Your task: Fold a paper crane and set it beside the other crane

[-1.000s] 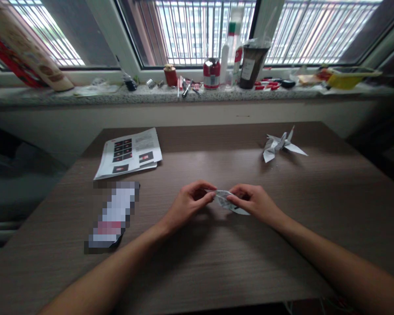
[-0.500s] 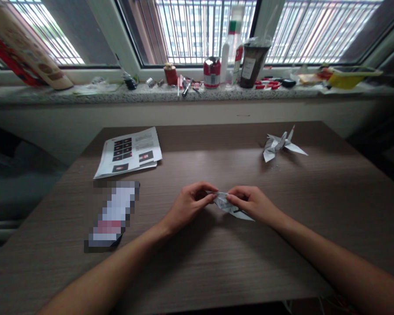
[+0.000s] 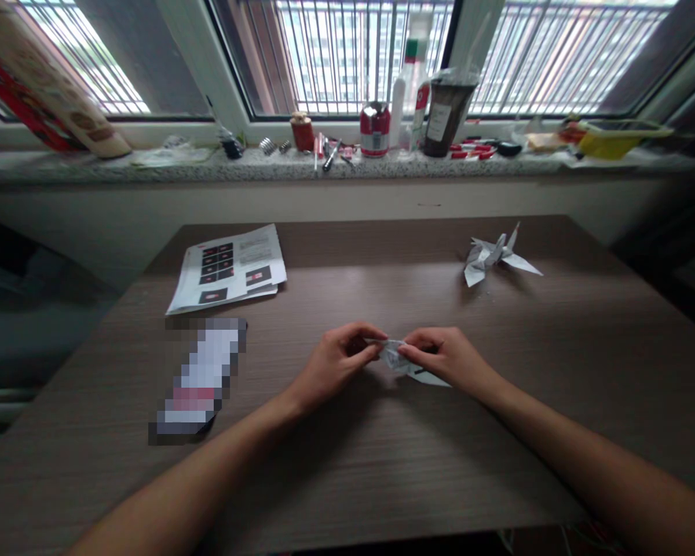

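Note:
Between my two hands is a small piece of folded printed paper (image 3: 394,357), white with grey print, one pointed end reaching toward the lower right. My left hand (image 3: 344,351) pinches its left edge between thumb and fingers. On the other side, my right hand (image 3: 440,351) pinches the upper right part, thumb on the near face. Fingers cover portions of both edges. At the back right of the table sit folded paper cranes (image 3: 492,253), apart from my hands; they overlap, so I cannot tell how many.
Printed sheets (image 3: 225,266) lie at the back left of the wooden table (image 3: 347,463). Nearer, a blurred-out phone-shaped object (image 3: 200,378) rests by my left forearm. The windowsill (image 3: 179,170) holds a red can (image 3: 374,130), a dark cup (image 3: 447,116) and a yellow container (image 3: 608,139).
The folded paper has tilted slightly, and its pointed end sits a little higher. Both hands keep their pinch in nearly the same place.

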